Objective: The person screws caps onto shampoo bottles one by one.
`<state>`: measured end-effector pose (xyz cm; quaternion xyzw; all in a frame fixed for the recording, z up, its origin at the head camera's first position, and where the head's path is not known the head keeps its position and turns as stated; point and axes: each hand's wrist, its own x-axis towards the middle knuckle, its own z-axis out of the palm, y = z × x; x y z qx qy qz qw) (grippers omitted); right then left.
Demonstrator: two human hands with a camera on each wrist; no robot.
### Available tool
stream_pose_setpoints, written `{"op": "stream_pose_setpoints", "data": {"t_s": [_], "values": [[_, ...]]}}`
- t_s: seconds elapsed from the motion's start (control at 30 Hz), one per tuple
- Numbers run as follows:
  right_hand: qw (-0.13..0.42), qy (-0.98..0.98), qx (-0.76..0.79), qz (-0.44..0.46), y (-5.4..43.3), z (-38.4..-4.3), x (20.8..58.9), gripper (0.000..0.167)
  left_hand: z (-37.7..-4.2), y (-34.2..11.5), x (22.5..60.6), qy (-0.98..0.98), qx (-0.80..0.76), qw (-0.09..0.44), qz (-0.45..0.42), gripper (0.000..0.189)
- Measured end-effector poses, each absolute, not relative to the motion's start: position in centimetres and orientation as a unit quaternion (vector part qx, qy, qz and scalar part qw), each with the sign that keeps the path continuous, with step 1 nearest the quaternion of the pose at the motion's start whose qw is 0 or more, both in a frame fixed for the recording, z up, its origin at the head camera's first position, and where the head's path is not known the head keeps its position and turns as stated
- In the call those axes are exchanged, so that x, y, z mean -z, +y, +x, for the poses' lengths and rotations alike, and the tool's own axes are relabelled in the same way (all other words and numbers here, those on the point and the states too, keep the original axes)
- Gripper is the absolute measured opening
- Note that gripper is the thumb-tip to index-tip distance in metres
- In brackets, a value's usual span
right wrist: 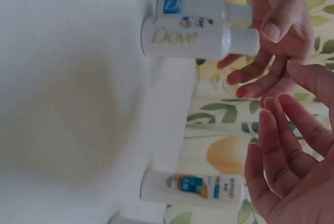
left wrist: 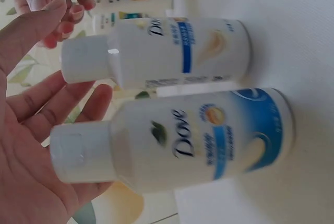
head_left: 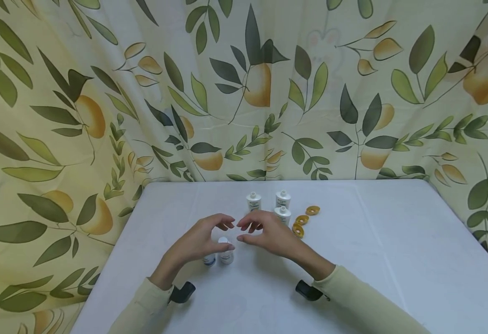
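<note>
My left hand (head_left: 204, 239) hovers over two white Dove bottles, its thumb and fingers spread apart and bent, holding nothing. The nearer-to-middle Dove bottle (head_left: 226, 257) stands below the thumb; the other Dove bottle (head_left: 209, 260) is partly hidden by the hand. In the left wrist view, a blue-bottomed Dove bottle (left wrist: 172, 143) and a paler one (left wrist: 177, 51) stand side by side with flip caps. My right hand (head_left: 269, 233) faces the left, fingertips close to it, fingers loosely bent around air. Its back partly covers a white bottle (head_left: 283, 214).
Behind the hands stand two more white bottles, the left one (head_left: 253, 201) and the right one (head_left: 283, 198). Yellow-brown rings lie to their right: a far ring (head_left: 313, 207), a middle ring (head_left: 302, 216) and a near ring (head_left: 298, 227). A leaf-patterned curtain (head_left: 302, 93) borders the white table (head_left: 352, 260).
</note>
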<state>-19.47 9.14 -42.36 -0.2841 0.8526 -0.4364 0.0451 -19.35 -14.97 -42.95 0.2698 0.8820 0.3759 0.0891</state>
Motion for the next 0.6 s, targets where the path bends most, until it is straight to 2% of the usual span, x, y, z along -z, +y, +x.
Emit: {"op": "stream_pose_setpoints", "data": {"t_s": [0.23, 0.6], "values": [[0.017, 0.857, 0.430, -0.283, 10.3, -19.2, 41.7, 0.023, -19.7, -14.0, 42.3, 0.881, -0.375, 0.060, 0.284, 0.059], [0.016, 0.864, 0.429, -0.263, 12.0, -19.3, 41.1, 0.025, -20.1, -12.2, 41.7, 0.864, -0.402, 0.036, 0.300, 0.057]]}}
